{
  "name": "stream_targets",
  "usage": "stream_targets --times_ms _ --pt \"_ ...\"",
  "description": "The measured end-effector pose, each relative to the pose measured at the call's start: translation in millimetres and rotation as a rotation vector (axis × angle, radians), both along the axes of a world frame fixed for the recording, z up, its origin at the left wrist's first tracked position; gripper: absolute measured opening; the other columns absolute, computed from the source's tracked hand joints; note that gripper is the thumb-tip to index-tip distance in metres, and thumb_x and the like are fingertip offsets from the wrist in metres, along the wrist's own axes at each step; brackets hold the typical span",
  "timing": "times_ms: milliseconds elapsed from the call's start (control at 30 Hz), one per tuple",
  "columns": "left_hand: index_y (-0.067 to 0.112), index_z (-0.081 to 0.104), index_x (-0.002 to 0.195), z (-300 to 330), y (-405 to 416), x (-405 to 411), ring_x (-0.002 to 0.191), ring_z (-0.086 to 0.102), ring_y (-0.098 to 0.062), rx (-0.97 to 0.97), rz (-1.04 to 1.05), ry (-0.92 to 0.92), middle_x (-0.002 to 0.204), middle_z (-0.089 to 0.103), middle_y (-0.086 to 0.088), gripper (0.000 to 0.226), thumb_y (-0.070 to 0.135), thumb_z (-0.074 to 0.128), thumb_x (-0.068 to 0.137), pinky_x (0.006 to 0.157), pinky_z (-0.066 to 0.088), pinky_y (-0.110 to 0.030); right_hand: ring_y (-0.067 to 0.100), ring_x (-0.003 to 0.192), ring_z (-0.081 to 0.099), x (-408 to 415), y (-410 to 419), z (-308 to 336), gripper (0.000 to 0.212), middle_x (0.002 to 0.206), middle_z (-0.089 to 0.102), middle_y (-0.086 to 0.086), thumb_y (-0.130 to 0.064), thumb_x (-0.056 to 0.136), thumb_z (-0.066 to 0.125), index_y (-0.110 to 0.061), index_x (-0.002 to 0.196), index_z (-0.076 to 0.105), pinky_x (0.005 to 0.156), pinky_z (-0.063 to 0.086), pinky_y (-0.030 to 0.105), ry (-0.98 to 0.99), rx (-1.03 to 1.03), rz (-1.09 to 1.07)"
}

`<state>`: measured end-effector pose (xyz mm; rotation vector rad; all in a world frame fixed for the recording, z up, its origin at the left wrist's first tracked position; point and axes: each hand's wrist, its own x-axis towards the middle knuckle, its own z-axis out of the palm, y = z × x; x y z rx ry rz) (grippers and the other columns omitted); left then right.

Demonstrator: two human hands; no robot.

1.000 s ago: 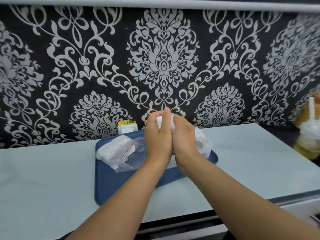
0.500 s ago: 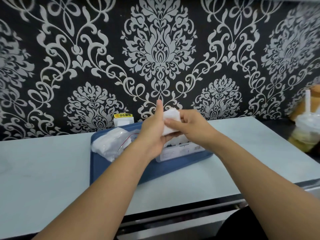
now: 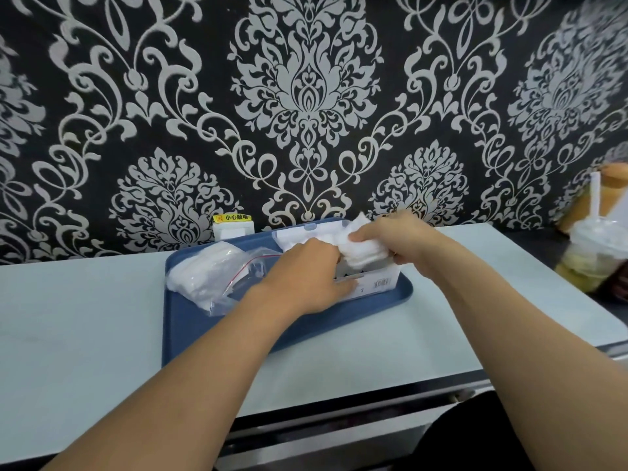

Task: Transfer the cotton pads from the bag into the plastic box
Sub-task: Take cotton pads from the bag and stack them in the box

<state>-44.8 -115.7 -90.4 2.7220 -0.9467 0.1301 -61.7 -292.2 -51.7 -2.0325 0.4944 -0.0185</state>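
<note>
Both hands are being lowered from chest height, where a wad of cotton pads [image 3: 362,254] was being pressed between them, down onto the plastic box [image 3: 370,280] at the tray's right side. Meaning, prob.: pads are no longer being gathered but are being delivered, so this batch is nearly in.

Right hand [image 3: 404,241] is being kept curled around the wad, fingers closed on it from above, w/ the pads held just over the box opening and seemingly touching its rim. Left hand [image 3: 306,270] is being laid against the box's near-left side; whether its fingers are pinching the pads or only steadying the box cannot be told, since the tips are hidden.

Box is being kept on the blue tray [image 3: 190,321], near the tray's back-right corner, w/ its clear lid [image 3: 312,229] standing open behind. Bag [image 3: 210,277] is lying near the tray's left edge, apart from the hands, and more pads are showing inside it, so the transfer is judged only partly done. A drink cup [image 3: 598,253] is standing at the counter's right edge, well apart.
</note>
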Motion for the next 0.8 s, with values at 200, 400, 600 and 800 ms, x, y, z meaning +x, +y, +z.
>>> stream_targets --times_ms 200,400,600,800 --pt "0.018 0.056 0.085 -2 -1 -1 0.083 0.055 -0.026 0.101 0.047 0.05 0.091 0.059 -0.004 0.034 0.05 0.064 0.091 0.065 0.037 -0.032 0.015 0.073 0.055 11 12 -3 0.037 0.084 0.059 -0.001 -0.039 0.075 0.079 -0.015 0.091 0.055 0.069 0.045 0.029 0.185 -0.617 0.144" --pt "0.032 0.055 0.132 -2 -2 -2 0.111 0.061 -0.031 0.105 -0.013 0.057 0.124 0.065 -0.005 0.038 0.046 0.059 0.096 0.076 0.037 -0.033 0.024 0.089 0.055 13 20 -6 0.06 0.099 0.056 -0.001 -0.043 0.072 0.081 -0.02 0.122 0.056 0.073 0.045 0.032 0.264 -0.865 0.111" --pt "0.041 0.055 0.138 -1 -3 -7 0.114 0.06 -0.031 0.175 -0.088 0.077 0.128 0.064 -0.007 0.036 0.039 0.05 0.103 0.077 0.036 -0.033 0.021 0.081 0.059 16 21 -12 0.048 0.086 0.061 -0.003 -0.04 0.065 0.082 -0.019 0.1 0.058 0.06 0.041 0.027 0.212 -0.984 0.02" --pt "0.025 0.063 0.116 -1 -1 -11 0.107 0.061 -0.033 0.173 -0.078 0.069 0.115 0.066 -0.008 0.024 0.04 0.05 0.102 0.073 0.035 -0.034 0.017 0.064 0.053 12 7 -14 0.058 0.07 0.055 -0.004 -0.056 0.056 0.089 -0.015 0.073 0.052 0.056 0.039 0.029 0.119 -0.711 0.096"
